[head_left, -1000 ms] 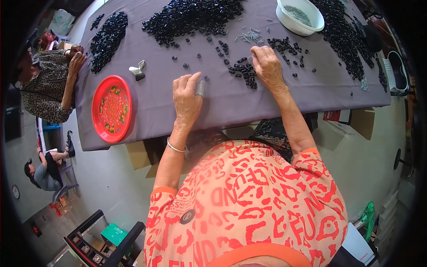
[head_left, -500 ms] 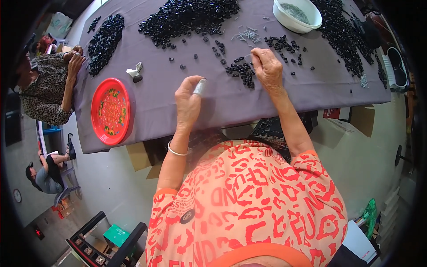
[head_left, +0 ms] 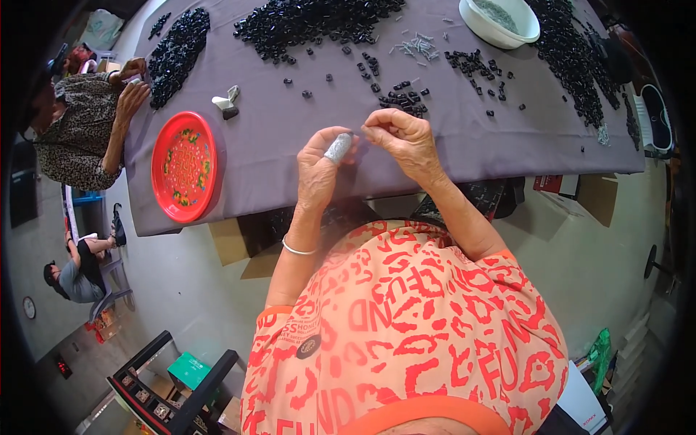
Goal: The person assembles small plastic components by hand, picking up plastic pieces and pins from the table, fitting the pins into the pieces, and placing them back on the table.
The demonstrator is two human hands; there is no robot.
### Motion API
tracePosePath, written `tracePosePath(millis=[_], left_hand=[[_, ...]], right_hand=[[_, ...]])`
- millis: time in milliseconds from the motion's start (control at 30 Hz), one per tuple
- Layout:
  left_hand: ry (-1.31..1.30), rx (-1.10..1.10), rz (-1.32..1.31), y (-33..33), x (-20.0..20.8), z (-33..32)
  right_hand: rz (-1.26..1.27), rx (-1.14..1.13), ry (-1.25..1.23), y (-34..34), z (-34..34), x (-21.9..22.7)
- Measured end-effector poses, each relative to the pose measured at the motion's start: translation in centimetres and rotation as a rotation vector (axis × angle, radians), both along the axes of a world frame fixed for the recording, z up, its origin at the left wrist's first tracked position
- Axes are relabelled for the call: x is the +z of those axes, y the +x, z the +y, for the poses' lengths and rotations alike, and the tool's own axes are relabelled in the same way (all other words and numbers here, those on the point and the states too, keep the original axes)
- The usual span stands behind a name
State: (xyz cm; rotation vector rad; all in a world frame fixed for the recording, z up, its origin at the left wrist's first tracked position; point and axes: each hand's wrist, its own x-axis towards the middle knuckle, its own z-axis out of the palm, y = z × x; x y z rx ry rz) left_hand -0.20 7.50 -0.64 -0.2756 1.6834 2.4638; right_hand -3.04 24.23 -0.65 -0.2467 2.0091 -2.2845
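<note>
Above the near edge of the table, my left hand (head_left: 320,168) is closed, with grey tape wrapped round its thumb. A small black piece (head_left: 351,133) shows at the tips of its thumb and finger. My right hand (head_left: 407,143) is pinched, its fingertips close beside that piece; what they hold is too small to make out. Just beyond the hands lies a cluster of small black pieces (head_left: 406,101). Farther off, several thin grey pins (head_left: 420,48) are scattered on the cloth, near a white bowl (head_left: 523,40) with more of them inside.
Large heaps of black pieces (head_left: 304,25) cover the far side of the purple-grey tablecloth (head_left: 264,156), with another heap (head_left: 569,65) at the right. A red patterned tray (head_left: 161,170) lies at the near left. Another person (head_left: 83,123) handles things by the left heap (head_left: 177,61).
My right hand has come left and nearer from beside the black cluster to meet my left hand. My left hand has turned slightly inward, its fingers now closer to the right's.
</note>
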Motion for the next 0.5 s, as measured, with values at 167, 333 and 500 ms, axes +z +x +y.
tracePosePath(millis=[167, 333, 500], left_hand=[[-0.079, 0.008, 0.044, 0.41, -0.05, 0.23], [-0.135, 0.001, 0.088, 0.62, -0.30, 0.43], [-0.191, 0.006, 0.111, 0.73, -0.24, 0.78]], right_hand=[[0.169, -0.018, 0.167, 0.35, -0.50, 0.63], [0.155, -0.008, 0.151, 0.57, -0.85, -0.32], [0.160, -0.067, 0.199, 0.83, -0.79, -0.33]])
